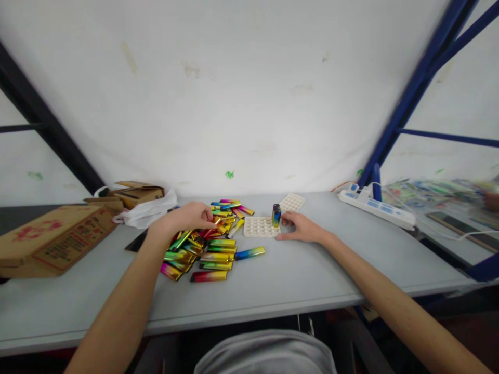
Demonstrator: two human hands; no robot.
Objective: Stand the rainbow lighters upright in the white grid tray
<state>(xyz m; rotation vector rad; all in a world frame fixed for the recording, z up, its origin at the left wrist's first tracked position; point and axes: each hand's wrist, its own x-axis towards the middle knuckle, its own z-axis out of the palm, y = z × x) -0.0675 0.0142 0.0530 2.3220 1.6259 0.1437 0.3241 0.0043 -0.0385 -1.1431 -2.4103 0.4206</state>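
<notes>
My left hand [195, 215] is over a loose pile of shiny colour-graded lighters [216, 257]. Its thumb and bent forefinger are a little apart above the pile, and no lighter shows clearly between them; the other fingers are partly hidden. A pale tray with rows of small cells [257, 227] lies just right of the pile. At its right end stand a few upright lighters [276, 215], blue and yellow with dark tops. My right hand [300, 227] rests beside them, its thumb stretched out at the tray's near right corner and its fingers curled close to the lighters.
A second pale tray [292, 202] lies behind. Cardboard boxes [58, 234] and a white plastic bag [150, 213] are at the left. At the right a white power strip [376, 208] lies near a blue metal post [409, 98]. Part of a person's hand [491, 200] shows at the far right.
</notes>
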